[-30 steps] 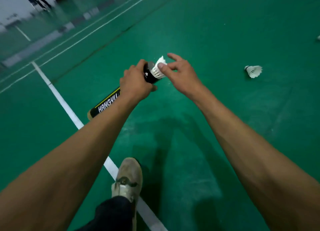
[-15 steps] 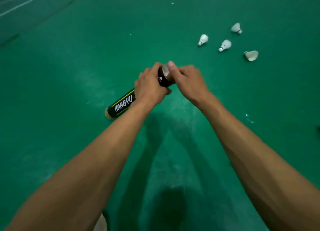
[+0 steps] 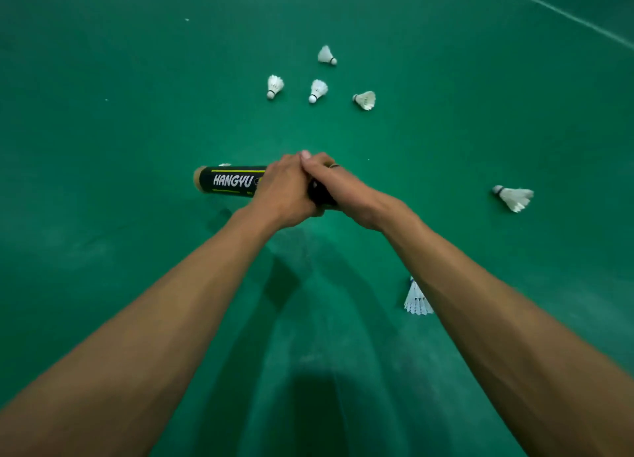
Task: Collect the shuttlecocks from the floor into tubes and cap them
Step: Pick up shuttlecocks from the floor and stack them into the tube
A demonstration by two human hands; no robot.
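Black HANGYU shuttlecock tube is held level above the green floor, its cardboard-coloured end pointing left. Left hand is wrapped firmly round the tube's middle. Right hand is curled over the tube's right end and touches the left hand; mouth and contents are hidden. Four shuttlecocks lie grouped beyond the hands. Near shuttlecock lies partly behind the right forearm. Lone shuttlecock lies far right.
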